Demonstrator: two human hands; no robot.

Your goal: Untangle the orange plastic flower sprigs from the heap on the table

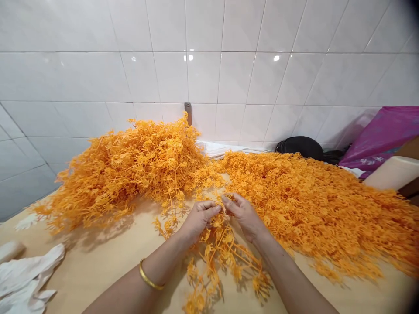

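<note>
White cloth [22,279] lies on the left of the pale wooden table [98,270]. The left hand [199,220] and right hand [244,216] pinch a strand of orange plastic sprigs [219,248] between two orange heaps [131,170] [314,209]. At far right sits a magenta plastic bag [381,137], its contents hidden.

The plastic sprigs [137,170] are bright orange, the wall tiles [238,78] glossy white in a grey-lined grid, the bag [382,135] magenta with a mottled sheen, the bangle [149,274] gold, the tabletop [98,266] pale tan, the pouch [299,146] black.

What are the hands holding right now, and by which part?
The left hand and right hand pinch an orange plastic sprig near its upper end, between their fingers.
</note>
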